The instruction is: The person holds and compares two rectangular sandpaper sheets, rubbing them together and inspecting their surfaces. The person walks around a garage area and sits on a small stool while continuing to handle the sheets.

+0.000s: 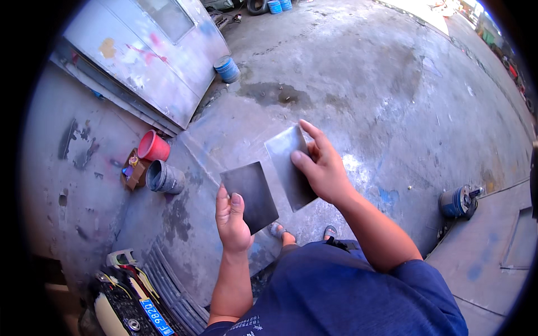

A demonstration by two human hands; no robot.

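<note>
the left hand (232,224) pinched a dark sheet (251,196) by its left edge; the right hand (326,171) pinched a shinier sheet (288,176), just right and farther, above a concrete floor (358,84).

I've got the left plate (250,193) in the left fingers (222,204), right plate (287,173) in the right fingers (315,134), side by side over the floor (358,106). Off left, a tub (154,148) and pail (168,179) sit by a box (134,180); can (227,69)'s farther ahead near a panel (162,70), bucket (454,203) way right, car part (115,288) lower left.
</note>
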